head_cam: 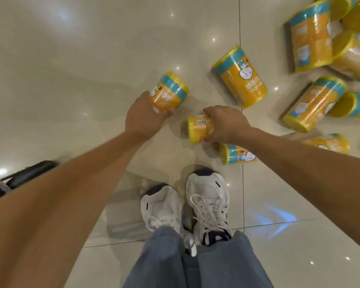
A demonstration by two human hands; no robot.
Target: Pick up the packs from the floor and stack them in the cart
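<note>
Our left arm and right arm reach out, big and long. Under us is the shiny pale floor. Our blue jeans hang down between the arms.

Far off to the right of our right hand lies a heap of packs, orange and yellow with blue bands, all tipped over on the tiles. Our white shoes stand side by side, closer to us than both hands. A big pack lies on its side just past the right hand.

Our left hand curls its fingers and thumb round the end of an orange pack, which sticks out past the fingers. The right hand grips a yellow pack from above; it pokes out toward the left hand. We cannot tell if these two touch the floor.

A small pack lies on the tiles right below the right hand. Far to the left of the left hand is a blurry black thing; we cannot tell what it is.
</note>
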